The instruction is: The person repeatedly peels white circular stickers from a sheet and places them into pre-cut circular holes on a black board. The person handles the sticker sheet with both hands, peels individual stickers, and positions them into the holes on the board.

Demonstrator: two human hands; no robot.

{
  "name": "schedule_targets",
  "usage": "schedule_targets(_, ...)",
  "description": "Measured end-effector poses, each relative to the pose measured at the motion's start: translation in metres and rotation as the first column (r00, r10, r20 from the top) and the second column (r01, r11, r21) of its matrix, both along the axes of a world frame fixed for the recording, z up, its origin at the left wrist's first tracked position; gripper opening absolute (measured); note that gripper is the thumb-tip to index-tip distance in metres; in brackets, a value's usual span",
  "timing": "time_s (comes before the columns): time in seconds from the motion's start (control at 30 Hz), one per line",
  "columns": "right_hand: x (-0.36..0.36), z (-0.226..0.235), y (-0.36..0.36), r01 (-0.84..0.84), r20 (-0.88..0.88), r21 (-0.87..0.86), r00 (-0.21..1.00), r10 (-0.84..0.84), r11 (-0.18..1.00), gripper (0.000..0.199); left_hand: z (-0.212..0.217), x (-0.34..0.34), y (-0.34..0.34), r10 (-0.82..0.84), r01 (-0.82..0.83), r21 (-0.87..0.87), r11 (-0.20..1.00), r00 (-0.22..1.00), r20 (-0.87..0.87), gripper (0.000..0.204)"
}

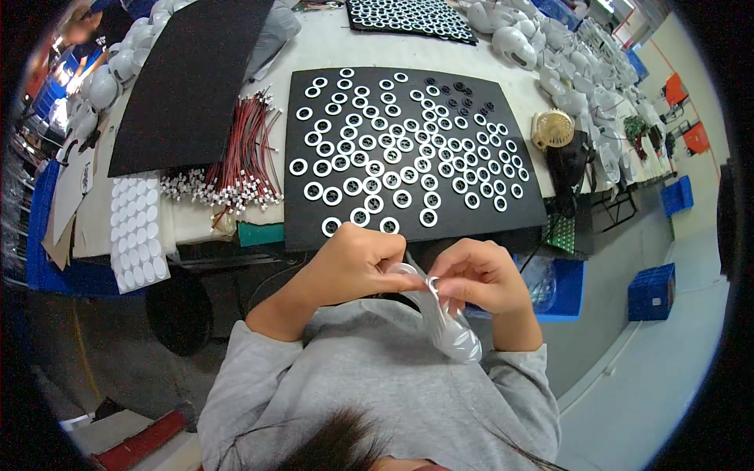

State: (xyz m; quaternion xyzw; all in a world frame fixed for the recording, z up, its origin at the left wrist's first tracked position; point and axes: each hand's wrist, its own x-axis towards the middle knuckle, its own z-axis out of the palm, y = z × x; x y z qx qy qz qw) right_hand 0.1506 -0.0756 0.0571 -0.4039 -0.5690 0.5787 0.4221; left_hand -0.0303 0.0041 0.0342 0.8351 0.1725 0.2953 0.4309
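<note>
A: Status on hands?

B: Left hand [355, 265] and right hand [477, 275] both pinched on a clear backing strip [440, 314] with a small white ring [433, 283], held above the lap, just short of the table [338, 47] edge.

A: Handling?

B: Probably light, thin, floppy; ring likely sticky. Best gripped by the strip edge, ring by its rim. Black mat [408, 149] ahead already full of rings.

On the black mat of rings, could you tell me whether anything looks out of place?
Mostly orderly. On the black mat, white rings lie in loose rows, but a small cluster of dark pieces without white rings sits near the far edge, breaking the pattern.
</note>
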Motion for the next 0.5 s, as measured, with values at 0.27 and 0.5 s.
schedule_targets(0.27, 0.012, -0.012, -0.015, -0.052, 0.096, 0.023, 0.994, 0.05, 0.998, 0.007, -0.006, -0.031, 0.005, -0.411, 0.411, -0.016, 0.911, 0.911, -0.003, 0.034)
schedule_targets(0.5, 0.053, -0.027, 0.028, 0.428, 0.312, -0.042, 0.864, -0.395, 0.903, 0.009, -0.013, -0.064, -0.007, -0.322, 0.281, -0.228, 0.932, 0.931, -0.172, 0.017)
